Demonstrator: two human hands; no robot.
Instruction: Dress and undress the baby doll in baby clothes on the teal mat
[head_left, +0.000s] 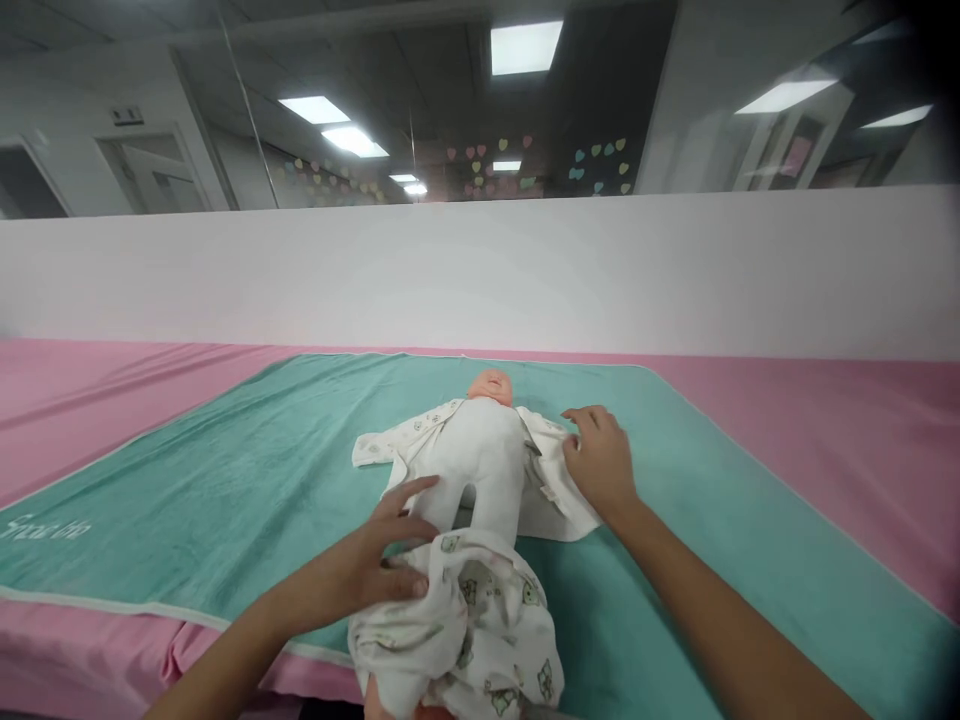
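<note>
A baby doll (pixel 480 455) with a white cloth body lies on its back on a teal towel (pixel 247 470), head pointing away from me. An open white printed garment (pixel 551 480) is spread under its torso. My left hand (pixel 390 555) grips the bunched printed cloth (pixel 480 625) around the doll's legs, thumb reaching toward the doll's hip. My right hand (pixel 600 460) pinches the right flap of the open garment beside the doll's torso.
The towel lies on a pink sheet (pixel 825 420) covering the table. A white partition wall (pixel 480 270) runs along the far edge, with glass above it. The table's near edge is just below my left forearm.
</note>
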